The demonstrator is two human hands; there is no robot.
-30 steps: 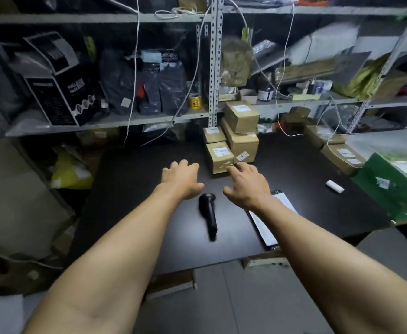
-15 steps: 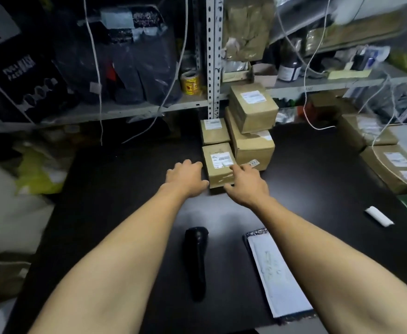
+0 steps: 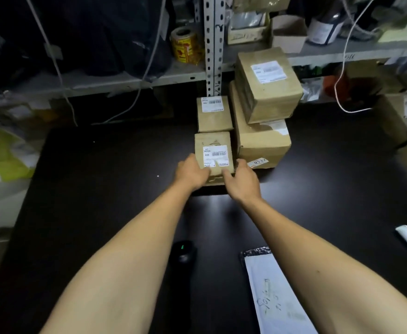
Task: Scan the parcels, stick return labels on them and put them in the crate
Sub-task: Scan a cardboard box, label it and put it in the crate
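1. Your left hand (image 3: 191,173) and right hand (image 3: 242,179) clasped the nearest parcel (image 3: 213,150) on the table (image 3: 101,189), fingers curled round its sides.
2. Pick-up step, I judged; next, bring it to the scanner (image 3: 184,255).

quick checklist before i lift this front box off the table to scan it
1. Both hands on the front box: ok. The left hand and right hand grip its near corners.
2. Barcode label showing: ok, it faces up, though fingers cover its near edge.
3. Box free of its neighbours: cannot tell. It sits close against the large box on its right and the small box behind it.
4. Upper box of the stack steady: cannot tell. It sits skewed on the large box.
5. Scanner within reach: ok, it lies on the table between the forearms.
6. Crate located: cannot tell, none is in view.
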